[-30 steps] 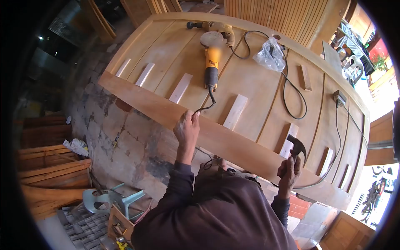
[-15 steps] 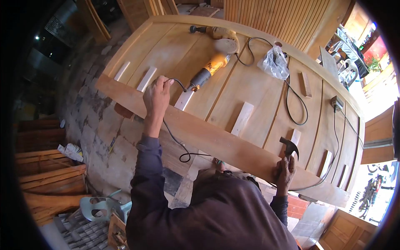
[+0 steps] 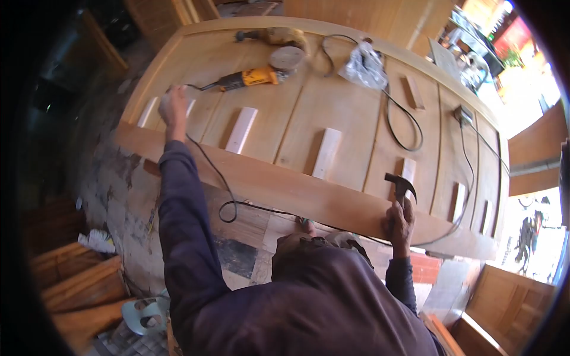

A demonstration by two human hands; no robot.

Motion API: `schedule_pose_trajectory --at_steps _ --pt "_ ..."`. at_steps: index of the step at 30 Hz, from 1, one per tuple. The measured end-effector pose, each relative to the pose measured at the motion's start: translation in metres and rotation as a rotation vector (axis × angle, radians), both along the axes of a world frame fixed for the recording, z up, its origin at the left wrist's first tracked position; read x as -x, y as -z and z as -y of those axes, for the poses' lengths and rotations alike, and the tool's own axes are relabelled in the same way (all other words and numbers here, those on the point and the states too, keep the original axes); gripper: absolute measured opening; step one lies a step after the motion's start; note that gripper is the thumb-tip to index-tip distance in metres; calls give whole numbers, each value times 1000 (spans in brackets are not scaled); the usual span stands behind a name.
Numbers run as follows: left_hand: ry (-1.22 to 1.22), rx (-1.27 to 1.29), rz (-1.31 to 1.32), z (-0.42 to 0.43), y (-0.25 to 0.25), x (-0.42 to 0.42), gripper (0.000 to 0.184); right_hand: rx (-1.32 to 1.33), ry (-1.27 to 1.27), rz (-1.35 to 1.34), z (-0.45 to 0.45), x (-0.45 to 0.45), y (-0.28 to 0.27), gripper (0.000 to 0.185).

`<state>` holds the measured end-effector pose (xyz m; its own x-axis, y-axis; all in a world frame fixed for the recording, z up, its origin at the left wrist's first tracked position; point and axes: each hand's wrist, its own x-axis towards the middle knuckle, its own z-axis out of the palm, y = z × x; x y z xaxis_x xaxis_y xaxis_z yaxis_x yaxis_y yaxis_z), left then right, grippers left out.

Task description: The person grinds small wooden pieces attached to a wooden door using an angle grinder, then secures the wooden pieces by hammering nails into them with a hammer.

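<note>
My left hand [image 3: 174, 108] is closed around the black cord [image 3: 206, 85] of a yellow-and-black angle grinder [image 3: 255, 77], over the left end of a wooden door panel [image 3: 285, 172]. The grinder lies on the panel with its round disc [image 3: 287, 59] toward the back. Close behind it is a yellow drill [image 3: 282, 37] on its side. At the panel's front edge, my right hand [image 3: 399, 226] grips a claw hammer [image 3: 402, 186], head up. Short pale wood blocks, such as one block [image 3: 242, 130] near the grinder, stand along the front edge.
A clear plastic bag [image 3: 363, 66] and a brown wood strip [image 3: 414, 92] lie toward the back of the panel. A power box [image 3: 463, 114] with cables is at the right. The cord loops down over the front edge. A plastic chair [image 3: 145, 314] is at the lower left.
My left hand has moved left with the cord. The grinder has swung round, its handle end now pointing left, uncovering a wood block. My right hand still holds the hammer. The view has shifted.
</note>
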<state>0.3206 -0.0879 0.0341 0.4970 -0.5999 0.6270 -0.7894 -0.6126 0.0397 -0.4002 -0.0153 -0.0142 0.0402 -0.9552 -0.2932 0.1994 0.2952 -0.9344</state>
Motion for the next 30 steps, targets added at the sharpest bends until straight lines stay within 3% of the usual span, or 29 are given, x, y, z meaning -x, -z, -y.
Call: schedule_pose_trajectory --at_steps 2,4,7,9,11,12,16,19,22,25,26,29,30 --pt "-19 22 60 0 18 -11 35 -16 15 12 -3 2 1 16" --pt "-64 39 -156 -4 34 -22 37 -42 37 34 -5 12 20 25" --pt "74 229 -199 -32 41 14 41 -75 63 44 -5 7 19 31" --pt "235 302 -763 -55 55 31 41 -67 11 43 -4 4 10 32" --pt "320 193 -1388 -87 26 126 37 -77 -48 23 -3 5 8 37" --pt "383 108 -1482 -97 18 170 34 -76 -77 -25 -2 5 5 37" --pt "470 274 -1399 -115 20 322 29 7 -121 -89 2 2 -3 42" --pt "380 375 -1441 -119 39 381 30 -62 -172 -54 2 9 6 48" --pt "498 350 -1416 -122 67 391 25 2 -146 49 1 7 9 52" --pt "481 204 -1168 -118 60 401 20 35 -147 -18 0 7 21 55" --pt "570 211 -959 -113 53 405 18 57 -145 -37 -1 8 23 57" --pt "401 125 -1168 -99 47 397 19 92 -173 -136 -2 15 4 61" --pt "505 191 -1209 -94 60 385 19 84 -205 -190 -1 18 -1 63"
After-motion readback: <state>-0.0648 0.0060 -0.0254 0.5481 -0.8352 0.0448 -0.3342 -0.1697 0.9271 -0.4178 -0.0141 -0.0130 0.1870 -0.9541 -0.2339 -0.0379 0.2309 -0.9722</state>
